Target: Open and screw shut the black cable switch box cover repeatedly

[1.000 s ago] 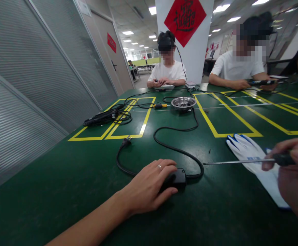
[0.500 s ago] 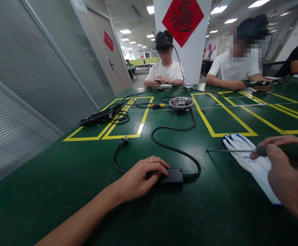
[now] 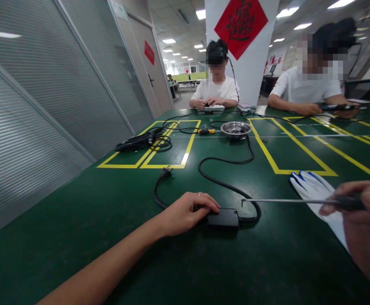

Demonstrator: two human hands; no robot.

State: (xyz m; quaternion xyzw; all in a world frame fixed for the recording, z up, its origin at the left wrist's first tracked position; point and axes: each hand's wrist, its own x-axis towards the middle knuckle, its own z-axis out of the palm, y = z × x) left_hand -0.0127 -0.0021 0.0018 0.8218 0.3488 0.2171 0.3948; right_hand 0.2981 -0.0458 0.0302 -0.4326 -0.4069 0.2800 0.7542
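Observation:
A black power adapter (image 3: 224, 218) with a cord at each end lies flat on the green table. My left hand (image 3: 185, 214) grips its left end, fingers bent over the top and thumb along the near side. Over on the right, my right hand (image 3: 364, 220) is closed around the dark handle of a screwdriver (image 3: 286, 201). Its long shaft points left, with the tip above the cord just right of the adapter. A tiny dark piece, apparently a screw, hangs from that tip. Beneath the shaft lies a white glove (image 3: 313, 190) with blue edging, partly covered by my right hand.
A metal bowl (image 3: 235, 129) with small dark parts stands farther back, beside a yellow-and-black screwdriver (image 3: 206, 131). The adapter's plug (image 3: 166, 171) lies at left centre. Coiled black cables (image 3: 137, 142) rest beyond it. Two people in white shirts sit across the table.
My right hand has brought the screwdriver tip left and closer to the adapter. My left hand stays on the adapter. The whole view has shifted slightly.

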